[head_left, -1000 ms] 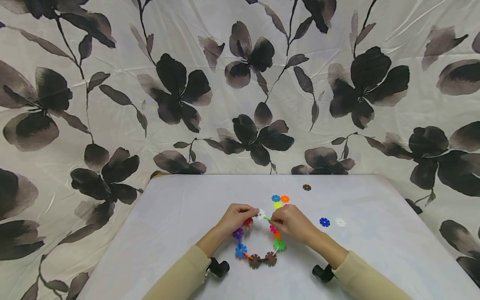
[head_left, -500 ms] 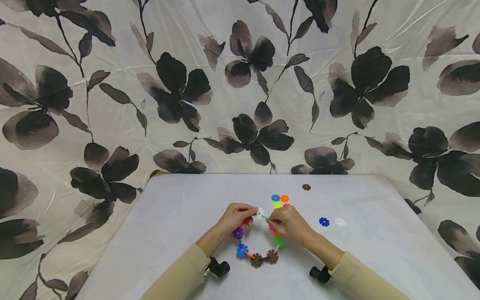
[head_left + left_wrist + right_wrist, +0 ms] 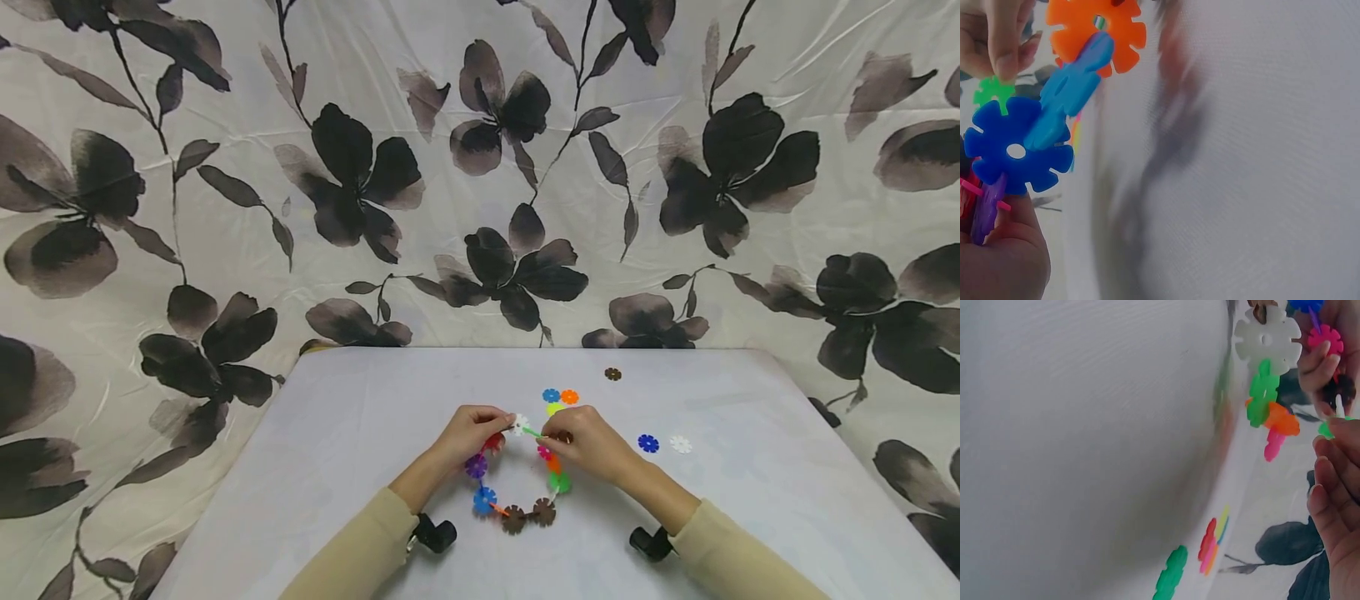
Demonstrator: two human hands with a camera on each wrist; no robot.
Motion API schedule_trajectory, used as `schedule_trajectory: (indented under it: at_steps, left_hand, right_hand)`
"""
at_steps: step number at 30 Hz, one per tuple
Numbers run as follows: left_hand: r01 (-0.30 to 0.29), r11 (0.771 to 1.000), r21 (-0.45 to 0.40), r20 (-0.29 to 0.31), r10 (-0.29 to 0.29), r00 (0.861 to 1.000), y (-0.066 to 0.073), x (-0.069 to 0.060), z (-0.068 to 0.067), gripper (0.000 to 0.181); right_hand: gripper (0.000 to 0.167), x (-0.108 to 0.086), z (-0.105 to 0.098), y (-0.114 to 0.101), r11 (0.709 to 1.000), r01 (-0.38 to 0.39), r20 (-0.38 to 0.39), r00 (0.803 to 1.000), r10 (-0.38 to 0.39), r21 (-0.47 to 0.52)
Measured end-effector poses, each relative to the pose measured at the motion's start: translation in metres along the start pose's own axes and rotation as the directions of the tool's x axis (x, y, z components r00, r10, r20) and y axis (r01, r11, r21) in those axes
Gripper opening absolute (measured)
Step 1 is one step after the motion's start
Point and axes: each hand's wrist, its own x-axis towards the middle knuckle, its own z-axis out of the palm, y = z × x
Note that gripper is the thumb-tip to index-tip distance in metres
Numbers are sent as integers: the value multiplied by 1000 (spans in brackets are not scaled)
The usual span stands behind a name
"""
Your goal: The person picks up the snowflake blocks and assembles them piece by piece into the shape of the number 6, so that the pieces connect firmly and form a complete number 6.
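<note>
Notched plastic snowflake building discs are slotted together into a curved chain, with blue, purple, red, brown, green and orange pieces. At its upper left end, my left hand pinches the chain beside a white disc. My right hand pinches a green disc, seen edge-on against the white one; how deeply they are slotted is unclear. A brown disc shows at the right fingers. In the right wrist view, a dark disc sits at the left fingertips, near the right hand's green disc.
Behind the right hand lie loose blue, orange and yellow discs. A dark blue disc and a white loose disc lie to the right. Another brown disc is near the white table's back edge.
My right hand has turned slightly, and a brown disc now shows at its fingers. The green disc stays against the white one. My left hand has hardly moved.
</note>
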Motion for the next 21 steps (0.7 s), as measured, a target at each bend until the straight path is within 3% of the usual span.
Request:
schedule_trajectory:
  at_steps: [6,9,11,13,16,21]
  left_hand:
    - [22,1000,6,-22,-22,1000,1,0,-2,25]
    - [19,1000,8,-15,-19,1000,2,1,-2,26]
    - [19,1000,12,-12,-19,1000,2,0,-3,26]
    - [21,1000,23,-12,-21,1000,1,0,-4,26]
    - [27,999,27,-10,-27,1000,0,-1,-4,26]
    - [18,1000,12,22,-18,1000,0,-3,-5,26]
  right_hand:
    - [7,-7,-4,8,999,-51,-10,999,51,-6]
    - [10,-10,-4,13,991,-134,18,991,134,9]
    - [18,-12,-3,15,972,-226,80,972,222,56]
    - [26,-14,0,18,940,-318,159,942,297,122]
    - [33,-18,4,21,867,-437,266,888,374,239]
    - [24,-20,4,19,737,-529,346,844,409,421]
